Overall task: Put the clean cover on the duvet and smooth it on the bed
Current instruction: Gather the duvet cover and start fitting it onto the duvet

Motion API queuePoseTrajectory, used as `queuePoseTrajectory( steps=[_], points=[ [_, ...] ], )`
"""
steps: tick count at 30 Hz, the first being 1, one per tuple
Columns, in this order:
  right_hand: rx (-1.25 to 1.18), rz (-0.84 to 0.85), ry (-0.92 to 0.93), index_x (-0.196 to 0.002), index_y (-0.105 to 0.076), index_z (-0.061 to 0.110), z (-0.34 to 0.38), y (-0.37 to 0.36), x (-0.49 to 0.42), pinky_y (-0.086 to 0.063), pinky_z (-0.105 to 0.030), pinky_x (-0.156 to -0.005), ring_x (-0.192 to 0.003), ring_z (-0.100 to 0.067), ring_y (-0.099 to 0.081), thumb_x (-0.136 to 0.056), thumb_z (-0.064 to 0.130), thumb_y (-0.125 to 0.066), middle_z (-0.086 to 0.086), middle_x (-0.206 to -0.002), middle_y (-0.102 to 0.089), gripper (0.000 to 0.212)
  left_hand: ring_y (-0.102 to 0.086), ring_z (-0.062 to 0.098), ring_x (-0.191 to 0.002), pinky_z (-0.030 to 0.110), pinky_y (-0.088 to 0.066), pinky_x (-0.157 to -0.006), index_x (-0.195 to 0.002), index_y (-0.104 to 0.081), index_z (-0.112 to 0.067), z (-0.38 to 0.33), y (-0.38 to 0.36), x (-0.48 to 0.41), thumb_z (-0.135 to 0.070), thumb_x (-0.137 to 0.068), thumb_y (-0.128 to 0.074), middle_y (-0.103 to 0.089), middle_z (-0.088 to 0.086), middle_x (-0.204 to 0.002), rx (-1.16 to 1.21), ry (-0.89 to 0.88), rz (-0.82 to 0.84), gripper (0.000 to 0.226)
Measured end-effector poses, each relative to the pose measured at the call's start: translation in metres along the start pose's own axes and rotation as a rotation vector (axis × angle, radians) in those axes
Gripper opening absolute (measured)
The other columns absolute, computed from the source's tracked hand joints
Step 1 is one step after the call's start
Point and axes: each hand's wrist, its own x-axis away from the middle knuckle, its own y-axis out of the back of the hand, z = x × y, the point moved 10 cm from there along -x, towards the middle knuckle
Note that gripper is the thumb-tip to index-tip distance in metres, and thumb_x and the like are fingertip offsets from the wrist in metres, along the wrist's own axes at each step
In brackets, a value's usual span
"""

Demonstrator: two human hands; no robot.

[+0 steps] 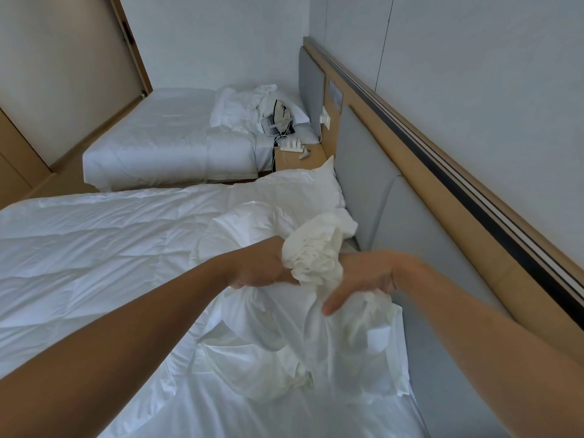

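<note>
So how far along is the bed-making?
Early. Done: the duvet lies spread out. In hand: the left hand grips the bunched cover near the headboard, the right hand beside it, fingers hidden. Left: pulling the cover over the duvet and smoothing it.

Duvet (pixel 94 248): white, stitched in a grid of quilted squares.
Cover (pixel 316 257): plain cream (a shade warmer than the duvet).
Pillow (pixel 303 191): plain white.
Headboard (pixel 379 210): grey panels.
Wood trim (pixel 442 197): tan.
Rail strip (pixel 474 200): near-black, with pale lines along it.
Wall (pixel 474 74): pale grey-white.
Second bed (pixel 158 137): white linen throughout.
Nightstand (pixel 303 159): tan wood, matching the trim.
</note>
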Motion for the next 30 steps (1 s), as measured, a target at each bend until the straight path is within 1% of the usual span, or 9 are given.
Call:
queuePoseTrajectory(
  steps=[4,8,10,12,14,17,21,24,30],
  points=[
    [0.133,-0.042,0.009,-0.119,-0.054,0.038,-0.003,-0.006,-0.006,-0.053,-0.02,-0.094,-0.105,0.0,-0.063,-0.085,0.019,-0.08,0.019,-0.115,-0.064,0.047,-0.069,0.009,-0.082,0.026,-0.054,-0.073,-0.09,-0.074,-0.02,0.004,-0.005,-0.007,-0.02,-0.087,-0.079,-0.074,-0.004,-0.087,-0.074,-0.014,0.001,0.006],
    [0.003,-0.024,0.129,-0.123,-0.056,0.037,0.006,-0.003,-0.006,-0.048,-0.014,-0.095,-0.117,0.002,-0.06,-0.094,0.006,-0.066,0.019,-0.123,-0.064,0.043,-0.071,0.016,-0.098,0.035,-0.059,-0.09,-0.11,-0.072,-0.019,0.013,-0.006,-0.006,-0.023,-0.082,-0.084,-0.074,0.0,-0.104,-0.049,0.049,0.041,0.031],
    [-0.06,-0.076,0.156,-0.123,-0.06,0.031,0.008,0.006,-0.01,-0.05,-0.019,-0.098,-0.116,-0.001,-0.063,-0.095,0.002,-0.063,0.012,-0.123,-0.068,0.04,-0.066,0.01,-0.11,0.033,-0.055,-0.099,-0.123,-0.065,-0.025,0.011,-0.014,-0.004,-0.017,-0.077,-0.087,-0.07,-0.006,-0.117,-0.022,0.057,0.108,0.052],
    [-0.086,-0.173,0.164,-0.126,-0.064,0.019,0.007,0.021,-0.018,-0.05,-0.039,-0.106,-0.119,-0.017,-0.064,-0.092,0.003,-0.062,-0.003,-0.126,-0.068,0.038,-0.06,0.009,-0.12,0.032,-0.05,-0.106,-0.132,-0.055,-0.029,0.013,-0.027,-0.003,-0.008,-0.076,-0.086,-0.064,-0.009,-0.128,0.052,0.085,0.175,0.067],
    [-0.103,-0.241,0.197,-0.125,-0.066,0.011,0.012,0.03,-0.022,-0.046,-0.053,-0.107,-0.12,-0.03,-0.063,-0.09,0.012,-0.061,-0.013,-0.127,-0.067,0.035,-0.06,0.014,-0.122,0.036,-0.05,-0.106,-0.133,-0.055,-0.027,0.017,-0.036,-0.002,-0.003,-0.079,-0.082,-0.065,-0.007,-0.128,0.185,0.121,0.214,0.064],
    [-0.181,-0.301,0.246,-0.122,-0.067,0.006,0.025,0.037,-0.021,-0.046,-0.053,-0.107,-0.12,-0.034,-0.062,-0.09,0.019,-0.062,-0.015,-0.124,-0.068,0.035,-0.064,0.012,-0.115,0.032,-0.052,-0.101,-0.124,-0.061,-0.029,0.015,-0.034,-0.001,-0.002,-0.089,-0.072,-0.071,-0.011,-0.115,0.37,0.131,0.215,0.046],
    [-0.237,-0.334,0.283,-0.122,-0.066,0.002,0.044,0.044,-0.018,-0.049,-0.048,-0.105,-0.118,-0.033,-0.063,-0.086,0.022,-0.065,-0.017,-0.124,-0.069,0.042,-0.062,0.007,-0.114,0.028,-0.048,-0.103,-0.122,-0.061,-0.031,0.009,-0.017,0.001,-0.005,-0.09,-0.071,-0.071,-0.018,-0.111,0.383,0.116,0.25,0.043],
    [-0.265,-0.382,0.279,-0.124,-0.064,0.0,0.055,0.053,-0.019,-0.048,-0.05,-0.104,-0.119,-0.036,-0.061,-0.079,0.022,-0.063,-0.02,-0.126,-0.066,0.05,-0.065,0.01,-0.11,0.028,-0.052,-0.097,-0.121,-0.062,-0.025,0.001,-0.001,0.0,-0.007,-0.086,-0.071,-0.073,-0.011,-0.109,0.441,0.078,0.234,0.041],
    [-0.288,-0.494,0.289,-0.116,-0.069,0.013,0.074,0.084,-0.013,-0.05,-0.053,-0.104,-0.112,-0.029,-0.067,-0.078,0.021,-0.065,-0.009,-0.117,-0.072,0.04,-0.068,0.02,-0.11,0.034,-0.056,-0.091,-0.129,-0.059,-0.018,-0.013,0.026,-0.01,-0.016,-0.081,-0.069,-0.072,0.001,-0.115,0.656,-0.009,0.075,0.049]
  ],
)
